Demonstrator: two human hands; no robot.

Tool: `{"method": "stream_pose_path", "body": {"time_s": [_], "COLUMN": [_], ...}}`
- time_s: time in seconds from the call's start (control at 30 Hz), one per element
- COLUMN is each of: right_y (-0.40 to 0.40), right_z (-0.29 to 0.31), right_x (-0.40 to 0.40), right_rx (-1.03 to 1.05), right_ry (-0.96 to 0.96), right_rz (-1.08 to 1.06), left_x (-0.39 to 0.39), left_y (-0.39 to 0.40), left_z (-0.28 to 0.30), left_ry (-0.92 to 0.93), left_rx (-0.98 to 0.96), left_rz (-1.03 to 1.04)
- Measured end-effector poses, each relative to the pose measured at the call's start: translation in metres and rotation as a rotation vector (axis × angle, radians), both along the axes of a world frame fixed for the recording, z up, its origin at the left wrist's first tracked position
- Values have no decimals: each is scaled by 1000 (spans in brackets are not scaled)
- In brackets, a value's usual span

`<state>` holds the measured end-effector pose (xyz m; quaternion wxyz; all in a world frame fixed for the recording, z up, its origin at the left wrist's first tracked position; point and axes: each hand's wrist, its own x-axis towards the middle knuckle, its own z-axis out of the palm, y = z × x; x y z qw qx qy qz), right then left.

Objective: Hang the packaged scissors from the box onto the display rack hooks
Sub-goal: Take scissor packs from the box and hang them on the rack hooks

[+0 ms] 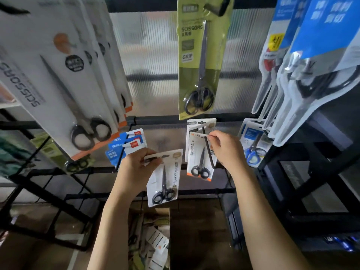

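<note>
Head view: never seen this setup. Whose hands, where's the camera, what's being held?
There is no machine here: a person wears one wide-angle camera on the head, looking forward and down at their own bare hands. In front stands a black wire display rack hung with packaged scissors, among them a tall green scissors card. The left hand grips the top of a small white card of black-handled scissors, not yet hung. The right hand pinches the top of an orange-edged white scissors card at a black hook. Below, an open cardboard box holds more packs.
</note>
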<state>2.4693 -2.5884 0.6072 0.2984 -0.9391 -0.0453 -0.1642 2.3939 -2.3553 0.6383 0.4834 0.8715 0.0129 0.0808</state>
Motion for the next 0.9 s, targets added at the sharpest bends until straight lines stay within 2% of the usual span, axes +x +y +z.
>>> {"method": "stream_pose_path", "body": {"time_s": [0.53, 0.73, 0.9], "right_y": [-4, -21, -33], "right_z": [0, -5, -8], "right_x": [16, -12, -29], "right_rx": [-80, -49, -78], "right_ry": [14, -13, -41], "right_rz": [-14, -46, -78], "left_x": [7, 2, -4], "left_y": [-11, -26, -35], "left_z": [7, 17, 24], "left_ry": [6, 2, 13], "left_rx": [26, -6, -107], "left_rz": [6, -205, -401]}}
